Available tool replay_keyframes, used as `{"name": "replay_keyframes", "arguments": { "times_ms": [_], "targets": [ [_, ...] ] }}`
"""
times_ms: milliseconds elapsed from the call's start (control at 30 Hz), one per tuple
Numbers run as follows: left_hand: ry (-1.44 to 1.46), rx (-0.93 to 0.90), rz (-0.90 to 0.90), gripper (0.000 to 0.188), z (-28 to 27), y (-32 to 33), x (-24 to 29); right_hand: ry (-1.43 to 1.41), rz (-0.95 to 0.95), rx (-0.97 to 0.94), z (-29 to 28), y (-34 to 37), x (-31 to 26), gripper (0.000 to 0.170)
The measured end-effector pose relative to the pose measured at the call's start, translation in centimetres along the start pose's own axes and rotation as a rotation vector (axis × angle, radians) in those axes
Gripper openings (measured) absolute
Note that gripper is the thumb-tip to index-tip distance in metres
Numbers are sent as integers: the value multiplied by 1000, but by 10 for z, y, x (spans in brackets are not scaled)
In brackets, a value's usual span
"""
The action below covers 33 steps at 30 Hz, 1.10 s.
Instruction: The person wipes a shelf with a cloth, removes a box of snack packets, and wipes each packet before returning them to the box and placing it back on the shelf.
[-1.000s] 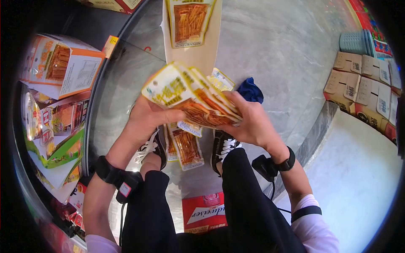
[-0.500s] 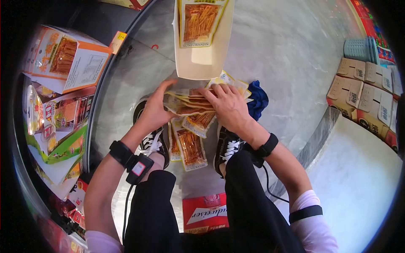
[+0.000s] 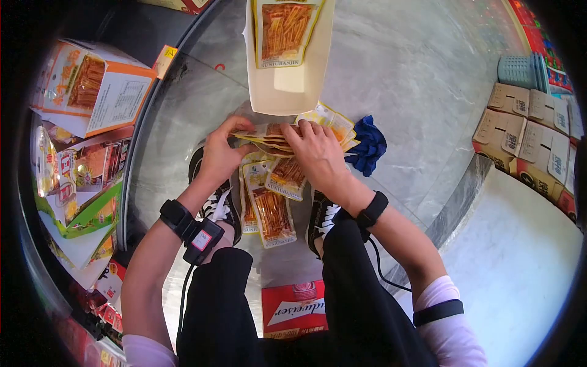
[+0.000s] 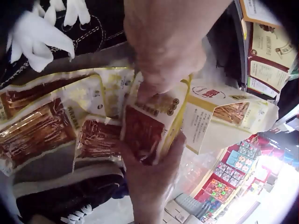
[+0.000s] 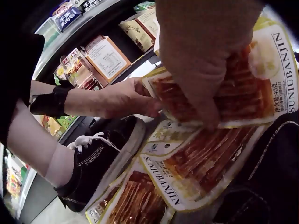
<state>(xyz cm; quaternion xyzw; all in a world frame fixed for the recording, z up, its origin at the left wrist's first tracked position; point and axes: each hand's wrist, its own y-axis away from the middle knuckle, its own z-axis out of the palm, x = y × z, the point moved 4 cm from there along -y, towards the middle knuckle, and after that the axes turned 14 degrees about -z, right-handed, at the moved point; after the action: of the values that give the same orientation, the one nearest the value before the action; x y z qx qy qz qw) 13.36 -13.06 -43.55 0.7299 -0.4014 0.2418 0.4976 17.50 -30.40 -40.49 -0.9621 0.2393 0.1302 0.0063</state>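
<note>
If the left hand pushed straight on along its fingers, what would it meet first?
The packet stack in its grip; past that, probably the right hand, though depth is unclear.

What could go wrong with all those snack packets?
The stack of packets between the left hand and right hand might slip apart, because it's many separate, shiny packets. The packets on the floor lie between the shoes, so one could get stepped on.
</note>
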Motion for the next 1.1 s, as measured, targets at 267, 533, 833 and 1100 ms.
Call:
{"name": "replay_keyframes", "arguments": {
  "times_ms": [267, 533, 833, 1100],
  "targets": [
    [-78, 77, 150, 37, 1, 0, 7, 57, -6, 0, 3, 1, -4, 50],
    [-71, 65, 196, 24, 1, 3, 13, -40, 27, 69, -2, 3, 6, 46],
    [195, 86, 313, 48, -28, 25, 116, -785, 357, 257, -99, 19, 27, 49],
    [408, -549, 188, 70, 21, 50, 131, -1704, 318, 719, -123, -1, 29, 51]
  ]
}}
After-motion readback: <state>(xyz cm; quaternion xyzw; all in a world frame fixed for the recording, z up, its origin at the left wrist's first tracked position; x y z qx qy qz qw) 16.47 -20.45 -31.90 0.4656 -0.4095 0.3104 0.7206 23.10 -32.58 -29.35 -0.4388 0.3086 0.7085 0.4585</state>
